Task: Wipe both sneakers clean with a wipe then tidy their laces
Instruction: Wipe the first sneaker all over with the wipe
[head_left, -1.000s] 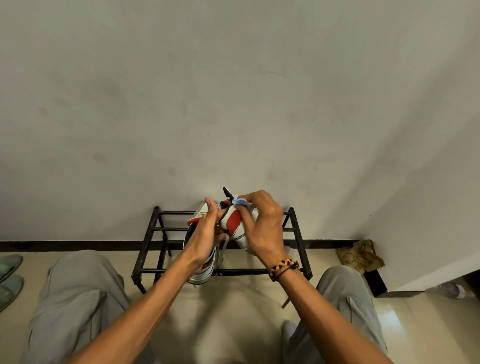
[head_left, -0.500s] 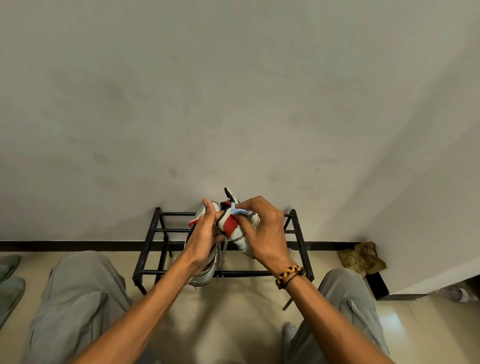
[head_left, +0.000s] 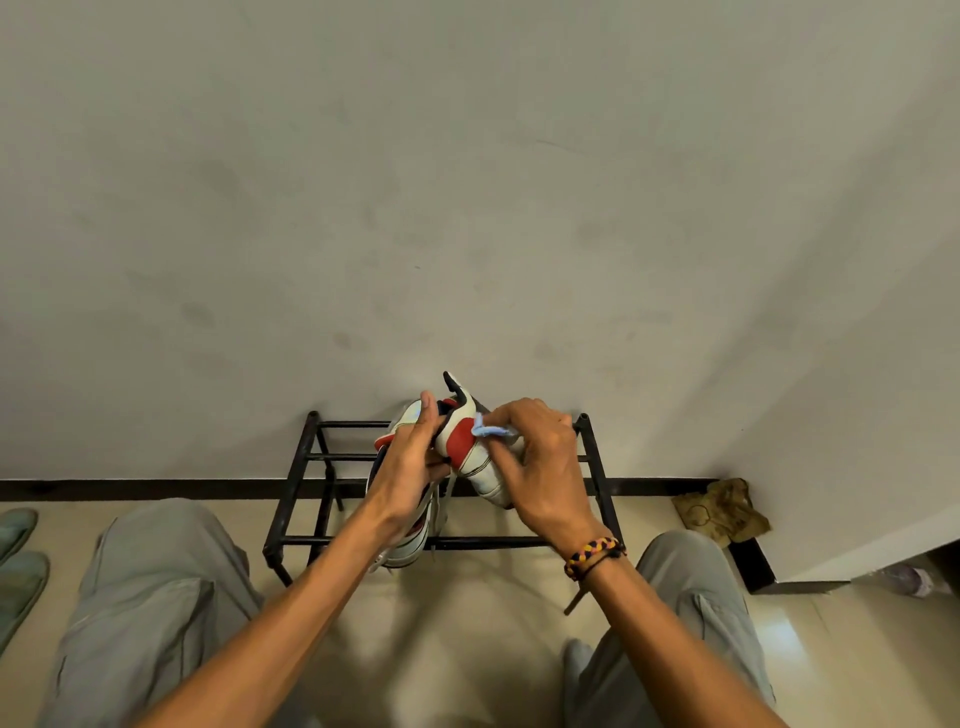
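I hold a white and red sneaker (head_left: 470, 451) up over the black metal shoe rack (head_left: 296, 467). My left hand (head_left: 410, 470) grips this sneaker from the left side. My right hand (head_left: 535, 467) pinches a pale blue wipe (head_left: 491, 431) and presses it against the shoe's right side. The second sneaker (head_left: 410, 545), white with red and dark trim, lies on the rack below my left wrist, mostly hidden by my arm. A white lace (head_left: 447, 499) hangs down between the hands.
The rack stands against a plain wall with a dark skirting. Two green slippers (head_left: 18, 561) lie on the floor at far left. A crumpled brown rag (head_left: 722, 512) sits by the wall corner at right. My knees in grey trousers flank the rack.
The wipe has slid down from the shoe's top edge onto its side, and my right hand has shifted slightly right. My left hand keeps its hold.
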